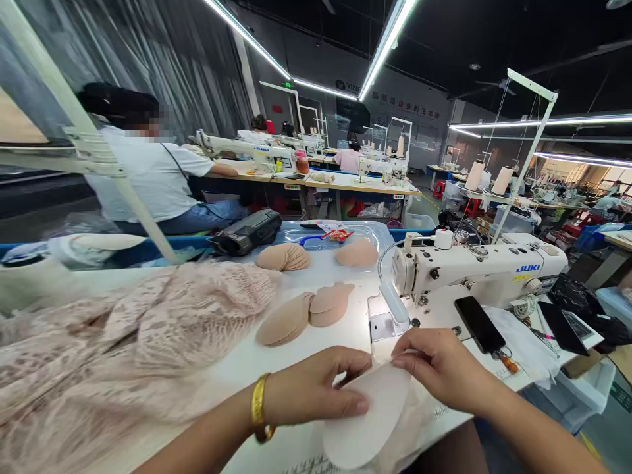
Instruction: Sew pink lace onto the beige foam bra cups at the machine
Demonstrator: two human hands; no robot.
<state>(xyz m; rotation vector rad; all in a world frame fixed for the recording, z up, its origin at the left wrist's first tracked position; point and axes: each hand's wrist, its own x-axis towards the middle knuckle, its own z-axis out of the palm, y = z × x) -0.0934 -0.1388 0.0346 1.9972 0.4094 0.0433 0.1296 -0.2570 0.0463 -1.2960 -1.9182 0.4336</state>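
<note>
My left hand [323, 388], with a gold bangle at the wrist, is closed on a white rounded cup piece [368, 421] at the front of the table. At its upper right edge, my right hand [437, 365] pinches the same piece. Sheer pale fabric hangs under and beside the piece. Just beyond my hands is the needle area of a white sewing machine [484, 263]. Fanned stacks of beige pads [284, 320] lie to the left of the machine, and pink lace fabric [162, 322] is heaped at the far left.
A black phone [478, 324] and a dark tablet [563, 328] lie right of my right hand. Behind the pads are a clear tray [378, 234] and a black device [249, 232]. A person in white [148, 171] sits at the left; a thread stand rises at the right.
</note>
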